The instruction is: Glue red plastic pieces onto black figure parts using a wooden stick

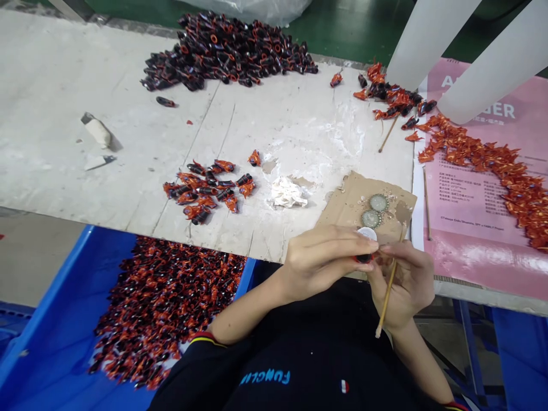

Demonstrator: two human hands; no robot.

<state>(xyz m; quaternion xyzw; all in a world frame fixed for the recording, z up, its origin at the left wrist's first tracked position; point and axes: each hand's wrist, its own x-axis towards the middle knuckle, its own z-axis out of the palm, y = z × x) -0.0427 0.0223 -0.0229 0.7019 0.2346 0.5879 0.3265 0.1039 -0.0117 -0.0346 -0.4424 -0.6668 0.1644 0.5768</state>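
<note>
My left hand is closed, its fingers pinching a small red and black piece at the table's near edge. My right hand meets it from the right and grips a thin wooden stick that slants down toward me. Just beyond my fingers a small white cap and two round metal caps lie on a scrap of brown cardboard. A small heap of red and black pieces lies to the left of the cardboard.
A big dark pile sits at the table's far side. Orange-red scraps spread over a pink sheet at right. A blue bin below left holds several more pieces. White paste, another stick and two white tubes are nearby.
</note>
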